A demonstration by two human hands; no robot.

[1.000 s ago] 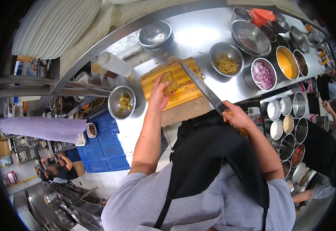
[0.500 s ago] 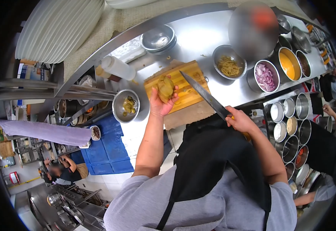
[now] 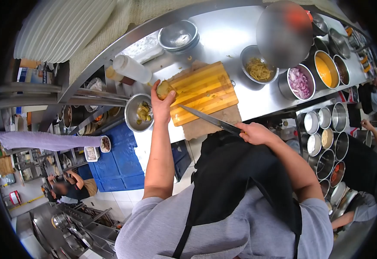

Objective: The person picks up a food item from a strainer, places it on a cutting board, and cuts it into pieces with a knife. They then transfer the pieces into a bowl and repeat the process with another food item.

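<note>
My left hand (image 3: pixel 161 105) is closed round a clump of yellow-green, pickle-like pieces (image 3: pixel 164 89), just past the left edge of the wooden cutting board (image 3: pixel 203 84). Beside this hand stands a metal bowl (image 3: pixel 130 121) with chopped green pieces (image 3: pixel 144 111) in it. My right hand (image 3: pixel 256 133) grips the handle of a long kitchen knife (image 3: pixel 205 118). The blade slants left over the board's near edge, its tip close to my left wrist. A few small scraps lie on the board, and brown paper (image 3: pixel 223 120) sticks out beneath it.
Right of the board stands a bowl of pale strips (image 3: pixel 257 70), then pots of sliced red onion (image 3: pixel 299 84) and orange liquid (image 3: pixel 326 71). Stacked metal bowls (image 3: pixel 177 35) and a squeeze bottle (image 3: pixel 130 69) are behind. Another person's arm (image 3: pixel 343 220) shows at far right.
My left hand has carried the pickle-like pieces left, from over the board to near the bowl. The knife has swung lower and left. The board shows more fully.
</note>
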